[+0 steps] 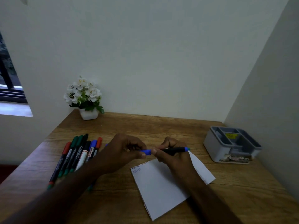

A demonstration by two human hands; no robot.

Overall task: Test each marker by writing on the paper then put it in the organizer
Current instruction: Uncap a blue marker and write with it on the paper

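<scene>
Both hands meet over the counter (161,126), just above the top edge of the paper (161,188). Right hand (173,152) has its fingers curled round the dark barrel of the blue marker (176,149); left hand (123,151) pinches the blue cap (146,151) w/ thumb & forefinger, rest of the fingers curled in. Marker's long axis runs roughly left-right across the view, near level, blue butt end toward the organizer (233,144) on the right, cap end toward the left hand. Cap looks seated or nearly so; can't tell whether it's coming off or going on, though the paper already carries a couple of faint written lines near its top left. Risks, as I judge them: if the cap is pulled w/ a jerk, the nib could smear the fingers or streak the paper; if pushed on crooked, it won't seal & the tip dries out. Left forearm passes right over the spare markers (77,156) fanned out at left, so a careless sweep could roll them off the counter edge. Organizer sits well apart at far right, so dropping the marker in needs a reach past the paper's folded flap. Flower pot (89,113) stands at the back, out of the way.
</scene>
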